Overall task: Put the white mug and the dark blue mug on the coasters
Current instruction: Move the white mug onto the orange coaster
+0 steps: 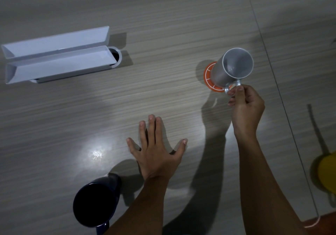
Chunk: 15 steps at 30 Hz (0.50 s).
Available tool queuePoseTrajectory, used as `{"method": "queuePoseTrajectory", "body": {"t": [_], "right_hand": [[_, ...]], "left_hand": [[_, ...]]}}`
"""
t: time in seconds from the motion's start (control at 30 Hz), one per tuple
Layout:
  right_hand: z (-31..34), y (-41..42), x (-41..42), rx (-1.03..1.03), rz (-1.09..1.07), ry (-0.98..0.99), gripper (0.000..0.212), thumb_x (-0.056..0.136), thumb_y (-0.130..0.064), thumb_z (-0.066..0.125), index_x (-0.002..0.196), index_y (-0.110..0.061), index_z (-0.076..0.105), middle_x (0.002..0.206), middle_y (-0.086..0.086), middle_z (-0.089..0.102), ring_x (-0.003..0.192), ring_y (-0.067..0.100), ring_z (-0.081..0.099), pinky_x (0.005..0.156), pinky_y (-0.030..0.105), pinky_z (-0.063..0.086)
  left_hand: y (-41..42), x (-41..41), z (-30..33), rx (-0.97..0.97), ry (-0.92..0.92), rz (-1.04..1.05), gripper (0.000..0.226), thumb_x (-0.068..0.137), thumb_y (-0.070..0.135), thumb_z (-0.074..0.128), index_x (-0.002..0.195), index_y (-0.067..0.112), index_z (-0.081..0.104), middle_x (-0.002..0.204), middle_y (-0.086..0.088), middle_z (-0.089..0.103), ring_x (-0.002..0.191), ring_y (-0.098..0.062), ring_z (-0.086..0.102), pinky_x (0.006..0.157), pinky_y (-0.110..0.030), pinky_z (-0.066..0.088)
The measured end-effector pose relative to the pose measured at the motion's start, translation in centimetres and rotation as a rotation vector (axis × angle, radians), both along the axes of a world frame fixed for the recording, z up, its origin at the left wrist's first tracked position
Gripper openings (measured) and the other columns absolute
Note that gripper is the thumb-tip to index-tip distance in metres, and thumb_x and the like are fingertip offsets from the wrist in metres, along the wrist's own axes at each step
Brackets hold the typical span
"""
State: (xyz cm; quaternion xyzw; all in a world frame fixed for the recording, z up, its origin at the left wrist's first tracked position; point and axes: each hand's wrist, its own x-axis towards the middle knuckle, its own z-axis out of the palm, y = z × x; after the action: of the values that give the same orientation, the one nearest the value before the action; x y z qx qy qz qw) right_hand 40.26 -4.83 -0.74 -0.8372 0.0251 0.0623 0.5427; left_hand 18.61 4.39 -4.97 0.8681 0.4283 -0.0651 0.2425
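The white mug stands upright on an orange coaster at the right of the table. My right hand pinches its handle from the near side. The dark blue mug stands on the bare table at the near left, its handle toward me. My left hand lies flat on the table with fingers spread, just right of the blue mug and holding nothing. I see only the one coaster under the white mug.
A white open box with two long flaps lies at the far left, a round white rim at its right end. A yellow object sits at the right edge, past a seam in the tabletop.
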Motion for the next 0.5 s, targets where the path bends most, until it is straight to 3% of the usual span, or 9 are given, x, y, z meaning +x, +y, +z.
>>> {"method": "queuePoseTrajectory", "body": {"t": [0.2,0.3,0.37,0.43,0.5], "right_hand": [[0.7,-0.5,-0.4,0.043,-0.025,0.0,0.014,0.095,-0.029,0.062,0.085,-0.035,0.069,0.08,-0.005,0.072,0.069,0.01,0.065,0.075,0.044,0.058],[0.7,-1.3,-1.5,0.052,-0.004,0.003,0.011,0.093,-0.025,0.066,0.096,-0.034,0.069,0.102,0.004,0.074,0.079,0.016,0.071,0.079,0.044,0.061],[0.7,-2.1,-2.7,0.044,0.015,0.022,0.02,0.092,-0.021,0.067,0.112,-0.027,0.069,0.117,0.006,0.071,0.092,0.025,0.073,0.083,0.042,0.062],[0.8,-3.1,-4.4,0.018,0.036,0.058,0.029,0.094,-0.016,0.065,0.123,-0.02,0.066,0.126,0.003,0.069,0.099,0.026,0.071,0.085,0.033,0.06],[0.9,-4.2,-6.5,-0.03,0.086,0.085,0.031,0.096,-0.009,0.063,0.126,-0.016,0.064,0.128,0.002,0.067,0.103,0.023,0.068,0.082,0.014,0.053]], "left_hand": [[-0.2,-0.1,0.0,0.024,-0.016,-0.008,0.099,0.085,0.081,0.041,0.162,0.028,0.005,0.172,0.009,-0.001,0.158,-0.019,-0.008,0.119,-0.071,0.0],[-0.2,-0.2,0.2,0.048,-0.011,-0.028,0.098,0.087,0.081,0.038,0.162,0.026,0.006,0.172,0.006,0.002,0.158,-0.022,-0.005,0.119,-0.071,0.002],[-0.1,-0.2,0.3,0.058,-0.006,-0.04,0.098,0.087,0.082,0.034,0.162,0.025,0.005,0.172,0.004,0.001,0.158,-0.023,-0.005,0.119,-0.071,0.003],[-0.1,-0.2,0.4,0.067,0.002,-0.046,0.098,0.088,0.083,0.03,0.162,0.025,0.004,0.172,0.004,-0.001,0.158,-0.024,-0.006,0.119,-0.071,0.002],[-0.1,-0.6,0.5,0.07,-0.007,-0.076,0.097,0.088,0.081,0.03,0.162,0.024,0.004,0.172,0.004,-0.003,0.158,-0.024,-0.007,0.119,-0.069,-0.003]]}}
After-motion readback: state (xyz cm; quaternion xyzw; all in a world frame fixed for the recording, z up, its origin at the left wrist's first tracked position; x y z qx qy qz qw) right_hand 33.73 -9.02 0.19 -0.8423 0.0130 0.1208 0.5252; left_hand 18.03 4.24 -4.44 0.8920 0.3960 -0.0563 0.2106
